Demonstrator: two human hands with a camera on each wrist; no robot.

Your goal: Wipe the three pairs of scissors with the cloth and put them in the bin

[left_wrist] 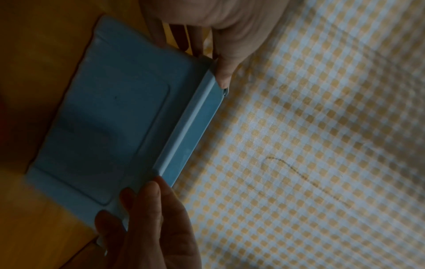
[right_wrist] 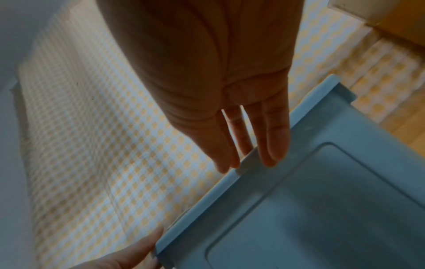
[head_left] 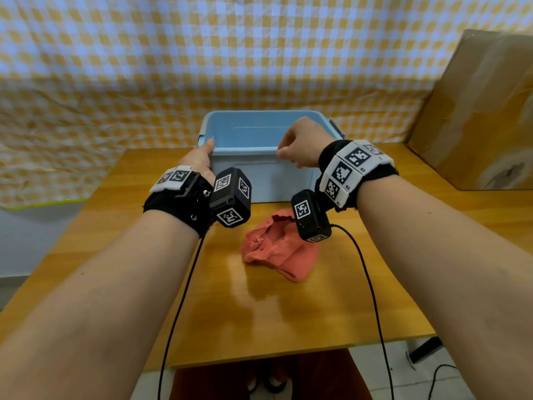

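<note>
Head view: both hands are on the bin, landmark for everything below. Left hand is at the bin's near-left corner, thumb on top of the rim, fingers wrapped down the outer wall; the left wrist view confirms that clamp. Right hand is at the near rim right of centre. In the right wrist view its fingers are nearly straight and close together, tips hooked over the rim edge, thumb hidden. So it rests on the rim rather than gripping it.

Bin's long axis runs left-right, and the hands sit along that near edge.

Cloth lies bunched on the table just in front of the bin, nearer the right hand.

No scissors visible anywhere. The bin's floor is hidden behind its near wall, so I can't tell whether they're inside.

My read: the bin is being shifted or steadied, and the left hand carries the load.
</note>
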